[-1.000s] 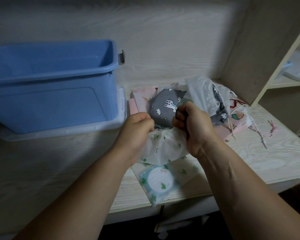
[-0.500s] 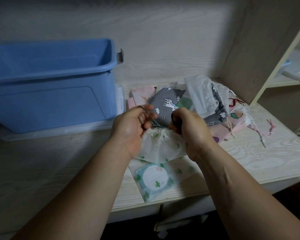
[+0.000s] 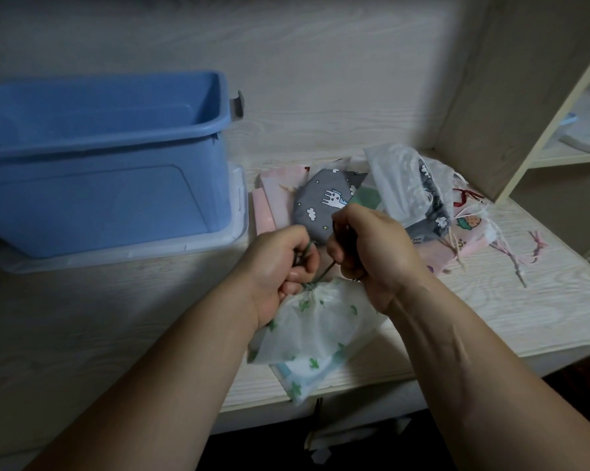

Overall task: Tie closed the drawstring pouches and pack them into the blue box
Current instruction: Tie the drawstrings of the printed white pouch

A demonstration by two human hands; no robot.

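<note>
Fingers [image 3: 295, 278] of the left hand [image 3: 280, 266] and right hand [image 3: 378, 246] curl tight, each pinching the thin green drawstring [image 3: 324, 275] of a gathered white cactus-print pouch [image 3: 315, 322] at centre frame. The open blue plastic box [image 3: 116, 192] sits upper left. Loose grey and pink fabric pouches [image 3: 324, 202] lie heaped just above the hands on the pale wooden shelf [image 3: 524, 300].
</note>
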